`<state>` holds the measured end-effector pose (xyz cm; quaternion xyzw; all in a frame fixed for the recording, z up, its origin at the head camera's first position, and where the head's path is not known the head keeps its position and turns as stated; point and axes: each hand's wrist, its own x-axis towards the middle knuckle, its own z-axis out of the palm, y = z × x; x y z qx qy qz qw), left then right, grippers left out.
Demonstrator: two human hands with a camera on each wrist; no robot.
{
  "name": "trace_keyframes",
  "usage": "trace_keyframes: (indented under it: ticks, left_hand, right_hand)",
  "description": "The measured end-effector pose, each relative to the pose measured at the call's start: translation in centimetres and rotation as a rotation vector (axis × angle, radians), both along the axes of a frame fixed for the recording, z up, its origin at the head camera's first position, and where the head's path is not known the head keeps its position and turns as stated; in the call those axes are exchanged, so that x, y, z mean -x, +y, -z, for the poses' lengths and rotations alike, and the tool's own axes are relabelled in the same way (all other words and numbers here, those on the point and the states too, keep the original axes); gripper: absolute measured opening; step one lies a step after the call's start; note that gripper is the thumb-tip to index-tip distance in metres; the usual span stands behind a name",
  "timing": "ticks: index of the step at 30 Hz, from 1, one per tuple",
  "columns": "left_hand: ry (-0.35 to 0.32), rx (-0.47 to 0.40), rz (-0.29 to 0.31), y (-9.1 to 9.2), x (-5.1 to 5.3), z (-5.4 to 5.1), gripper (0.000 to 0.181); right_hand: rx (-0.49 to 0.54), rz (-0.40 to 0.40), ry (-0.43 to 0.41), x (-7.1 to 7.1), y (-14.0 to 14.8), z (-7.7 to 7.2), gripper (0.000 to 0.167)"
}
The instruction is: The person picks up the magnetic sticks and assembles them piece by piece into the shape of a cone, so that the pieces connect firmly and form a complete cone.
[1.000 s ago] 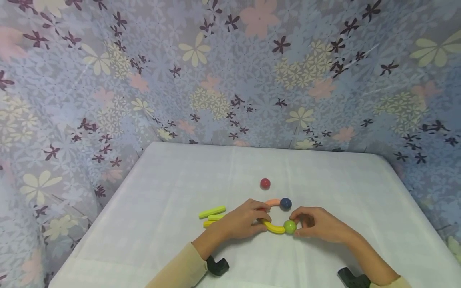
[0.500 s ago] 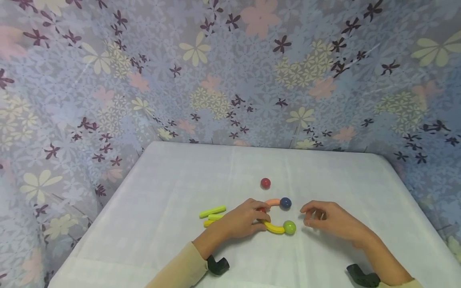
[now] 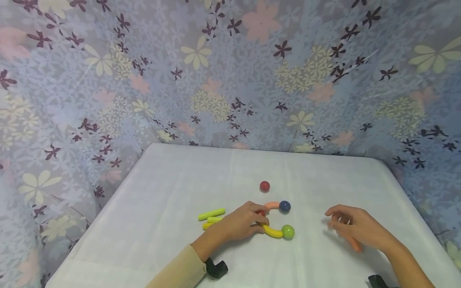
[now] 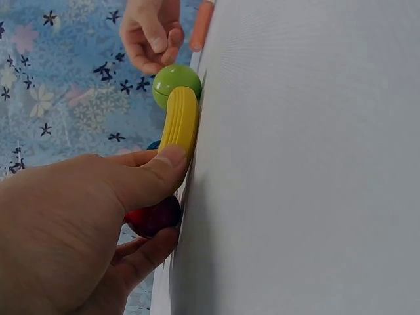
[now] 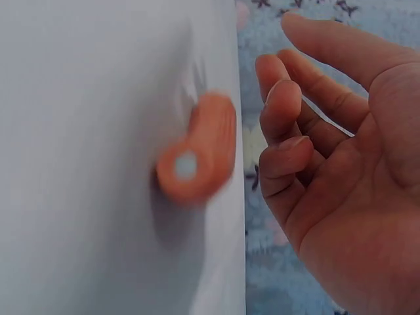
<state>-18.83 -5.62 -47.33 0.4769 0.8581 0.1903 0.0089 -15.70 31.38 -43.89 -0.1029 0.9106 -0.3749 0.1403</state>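
In the head view my left hand [image 3: 243,222] holds a joined piece near the table's middle. Its thumb lies on a yellow curved stick [image 4: 180,118], and its fingers reach around a red ball [image 4: 156,218], mostly hidden from above. At the stick's far end sits a green ball [image 3: 288,232]. Beyond the fingers, a salmon curved stick [image 3: 272,205] joins a dark blue ball [image 3: 285,206]. My right hand [image 3: 356,226] hovers over an orange curved stick [image 5: 203,151] at the right, loosely bent fingers holding nothing; a pale end disc shows on that stick.
Another red ball [image 3: 264,186] lies farther back. Left of my left hand are a lime stick [image 3: 211,214] and, partly behind the forearm, further lime and yellow sticks. A white cloth [image 3: 173,176] covers the table; floral fabric [image 3: 230,80] hangs behind it.
My right hand has let go of the green ball and moved right, to above the orange stick. The left hand keeps its hold in place.
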Motion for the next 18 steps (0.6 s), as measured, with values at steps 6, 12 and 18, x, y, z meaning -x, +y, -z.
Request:
trace_keyframes:
  ticks: [6, 12, 18]
  left_hand:
    - [-0.012, 0.008, -0.007, -0.1, 0.0, -0.1, 0.025]
    - [-0.037, 0.014, -0.013, 0.0, -0.1, -0.4, 0.025]
    - [-0.055, 0.007, -0.016, -0.1, -0.1, -0.6, 0.023]
  right_hand:
    - [-0.064, 0.046, 0.040, -0.5, 2.4, 0.0, 0.044]
    - [-0.039, 0.015, -0.064, -0.9, 4.3, 0.6, 0.050]
    - [0.064, -0.078, -0.156, -1.1, 5.3, 1.5, 0.046]
